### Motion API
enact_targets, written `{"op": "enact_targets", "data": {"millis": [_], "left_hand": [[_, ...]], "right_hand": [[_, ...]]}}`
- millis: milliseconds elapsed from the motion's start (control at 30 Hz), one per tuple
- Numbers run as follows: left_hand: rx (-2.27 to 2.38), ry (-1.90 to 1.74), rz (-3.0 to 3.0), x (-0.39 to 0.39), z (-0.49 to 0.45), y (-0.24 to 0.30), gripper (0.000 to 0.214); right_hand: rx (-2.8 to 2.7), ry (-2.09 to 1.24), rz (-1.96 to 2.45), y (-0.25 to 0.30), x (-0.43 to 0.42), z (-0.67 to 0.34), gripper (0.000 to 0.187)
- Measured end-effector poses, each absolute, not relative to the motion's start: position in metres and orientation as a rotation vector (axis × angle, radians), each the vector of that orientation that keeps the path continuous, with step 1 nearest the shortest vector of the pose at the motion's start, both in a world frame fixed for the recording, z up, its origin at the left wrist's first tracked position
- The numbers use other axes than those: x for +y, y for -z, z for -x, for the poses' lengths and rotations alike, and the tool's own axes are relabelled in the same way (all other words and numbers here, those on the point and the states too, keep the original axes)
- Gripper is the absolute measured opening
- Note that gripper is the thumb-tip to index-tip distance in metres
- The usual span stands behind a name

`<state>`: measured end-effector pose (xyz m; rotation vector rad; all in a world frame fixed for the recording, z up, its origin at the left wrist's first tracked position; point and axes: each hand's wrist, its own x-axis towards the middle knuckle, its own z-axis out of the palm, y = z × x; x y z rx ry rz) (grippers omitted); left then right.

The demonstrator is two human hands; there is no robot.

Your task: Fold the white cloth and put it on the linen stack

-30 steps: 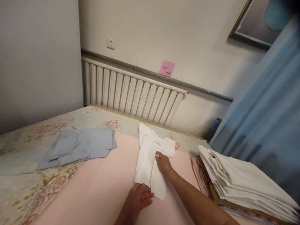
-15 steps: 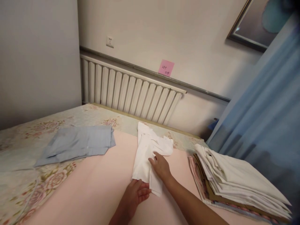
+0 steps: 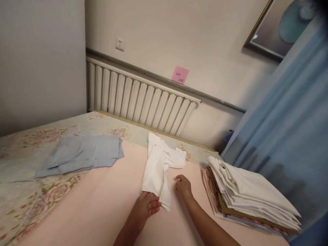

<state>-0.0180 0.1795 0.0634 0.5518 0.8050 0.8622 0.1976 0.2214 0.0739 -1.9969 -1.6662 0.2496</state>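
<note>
A white garment (image 3: 157, 167), folded lengthwise into a narrow strip with one sleeve out to the right, lies on the pink sheet (image 3: 102, 205) of the bed. My left hand (image 3: 146, 206) rests at the garment's near bottom edge, fingers stretched out flat and touching the hem. To the right of the garment's lower part, my right hand (image 3: 183, 186) sits on the sheet with its fingers curled, apart from the cloth and holding nothing that I can see.
A folded light blue garment (image 3: 80, 155) lies at the left on the floral bedspread (image 3: 30, 205). A stack of folded white cloths (image 3: 251, 198) sits at the right. A radiator (image 3: 138, 99) lines the wall behind. A blue curtain (image 3: 289, 136) hangs at the right.
My right hand has come off the middle of the white garment and moved right onto the sheet. My left hand stays at the bottom hem. The view has shifted slightly.
</note>
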Motion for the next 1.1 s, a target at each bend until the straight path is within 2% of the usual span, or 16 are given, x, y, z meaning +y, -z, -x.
{"op": "enact_targets", "data": {"millis": [167,367,433,533,633,733,1100], "left_hand": [[0.796,-0.869,-0.562,0.178,0.017,-0.064,0.024],[0.742,-0.882,-0.579,0.178,0.017,-0.062,0.027],[0.73,-0.883,-0.59,0.178,0.016,-0.06,0.027],[0.756,-0.867,-0.592,0.178,0.017,-0.061,0.027],[0.782,-0.862,-0.602,0.178,0.018,-0.064,0.028],[0.797,-0.874,-0.6,0.177,0.019,-0.066,0.031],[0.779,-0.892,-0.588,0.175,0.02,-0.061,0.029]], "right_hand": [[-1.552,-0.253,1.997,-0.08,0.202,-0.179,0.034],[-1.688,-0.14,1.941,-0.08,0.188,-0.125,0.06],[-1.75,-0.084,1.982,-0.077,0.187,-0.12,0.063],[-1.726,-0.117,2.021,-0.071,0.19,-0.127,0.056],[-1.537,-0.349,1.986,-0.065,0.198,-0.149,0.045],[-1.381,-0.507,2.023,-0.062,0.205,-0.181,0.042],[-1.291,-0.411,2.208,-0.049,0.175,-0.279,0.039]]}}
